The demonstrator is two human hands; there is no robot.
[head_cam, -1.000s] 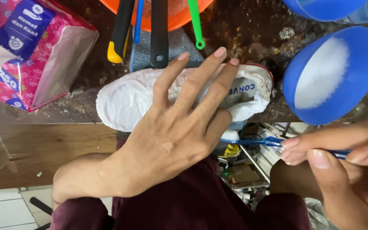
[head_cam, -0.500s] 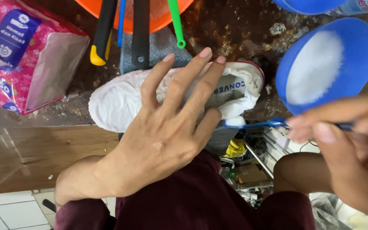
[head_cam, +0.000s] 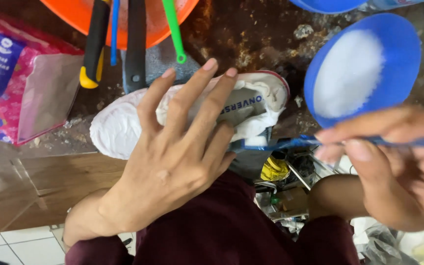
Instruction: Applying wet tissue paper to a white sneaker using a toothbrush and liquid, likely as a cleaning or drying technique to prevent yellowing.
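A white canvas sneaker point(head_cam: 116, 127) lies on its side in the middle of the view, heel to the right. My left hand point(head_cam: 182, 147) rests flat on it with fingers spread, holding it down. My right hand point(head_cam: 393, 172) pinches a blue toothbrush point(head_cam: 295, 143) by its handle. The brush head touches the shoe's heel end, just below the tongue. A blue bowl point(head_cam: 398, 54) holding white powder sits right above my right hand.
An orange basin point(head_cam: 74, 12) at the top holds several tool handles, black, yellow, blue and green. A pink packet point(head_cam: 11, 83) lies at the left. A wooden board point(head_cam: 40, 186) is below it. My dark red shorts fill the bottom.
The view has shifted slightly left. My right hand and toothbrush moved in closer to the shoe's heel. My left hand stays pressed on the sneaker.
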